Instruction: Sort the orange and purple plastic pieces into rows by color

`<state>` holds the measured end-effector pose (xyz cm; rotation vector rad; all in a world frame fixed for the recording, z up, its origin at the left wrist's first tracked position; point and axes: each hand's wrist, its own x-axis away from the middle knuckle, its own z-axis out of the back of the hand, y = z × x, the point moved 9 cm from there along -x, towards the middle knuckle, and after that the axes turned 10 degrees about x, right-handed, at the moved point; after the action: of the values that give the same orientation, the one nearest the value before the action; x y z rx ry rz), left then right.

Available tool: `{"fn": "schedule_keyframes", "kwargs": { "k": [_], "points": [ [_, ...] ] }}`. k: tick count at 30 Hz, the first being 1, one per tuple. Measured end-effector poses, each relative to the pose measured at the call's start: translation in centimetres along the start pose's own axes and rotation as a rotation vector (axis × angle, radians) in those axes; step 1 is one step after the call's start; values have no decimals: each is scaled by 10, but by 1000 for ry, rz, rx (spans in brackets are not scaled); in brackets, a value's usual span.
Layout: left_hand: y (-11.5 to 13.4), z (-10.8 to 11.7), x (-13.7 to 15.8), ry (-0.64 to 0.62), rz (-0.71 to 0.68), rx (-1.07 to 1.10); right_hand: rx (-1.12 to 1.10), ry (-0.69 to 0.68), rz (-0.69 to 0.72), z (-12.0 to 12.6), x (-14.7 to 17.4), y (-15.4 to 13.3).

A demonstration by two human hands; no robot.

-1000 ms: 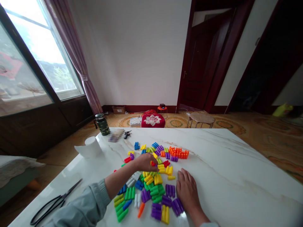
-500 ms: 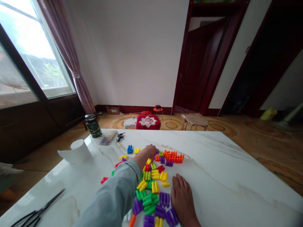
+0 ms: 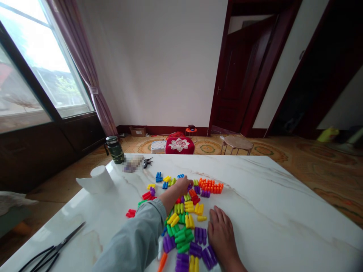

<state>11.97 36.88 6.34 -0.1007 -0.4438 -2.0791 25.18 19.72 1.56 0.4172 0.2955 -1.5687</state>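
Observation:
My left hand (image 3: 183,184) reaches over the far part of a pile of coloured plastic pieces, its fingers bent together around a small purple piece (image 3: 190,187) that shows at the fingertips. Just right of it stands a block of orange pieces (image 3: 211,186), joined in rows. My right hand (image 3: 223,231) lies palm down on the table, fingers stretched out, beside purple pieces (image 3: 200,235) and a yellow piece (image 3: 202,218). Green pieces (image 3: 183,238) lie mid-pile. Blue pieces (image 3: 159,177) lie at the far left, red ones (image 3: 131,213) nearer. My left forearm hides part of the pile.
On the white marble-patterned table (image 3: 272,204) are black scissors (image 3: 58,247) at left, a white paper roll (image 3: 100,180), a dark green flask (image 3: 115,150), small pliers (image 3: 147,163) and a blurred patch. Beyond the table stand a red stool (image 3: 179,145) and a round stool (image 3: 237,142).
The view has shifted slightly. My left hand has moved a little to the right and nearer, uncovering blue and light-green pieces behind it. My right hand stays resting on the table.

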Motion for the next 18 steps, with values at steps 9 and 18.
{"fn": "schedule_keyframes", "kwargs": {
  "k": [9, 18],
  "points": [
    [3, 19, 47, -98, -147, 177, -18, -14, -5, 3, -1, 0],
    [-34, 30, 40, -19, 50, 137, -34, -15, -12, 10, -3, -3]
  ]
}}
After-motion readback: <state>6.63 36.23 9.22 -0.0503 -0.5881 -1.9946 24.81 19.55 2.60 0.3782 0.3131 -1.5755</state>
